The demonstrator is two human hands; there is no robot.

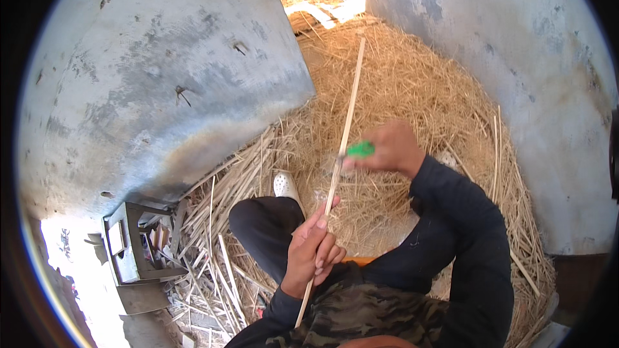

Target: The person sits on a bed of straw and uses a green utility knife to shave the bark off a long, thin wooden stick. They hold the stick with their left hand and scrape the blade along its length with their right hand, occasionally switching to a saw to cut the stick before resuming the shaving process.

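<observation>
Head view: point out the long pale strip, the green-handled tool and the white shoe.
Long pale strip (333, 185), head view: near the middle of its length.
Green-handled tool (360, 149), head view: its green handle.
White shoe (283, 185), head view: its perforated top.

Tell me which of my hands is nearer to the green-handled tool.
Right. Your right hand is holding the green-handled tool; your left hand is apart from it, closer to your body, gripping the pale strip.
</observation>
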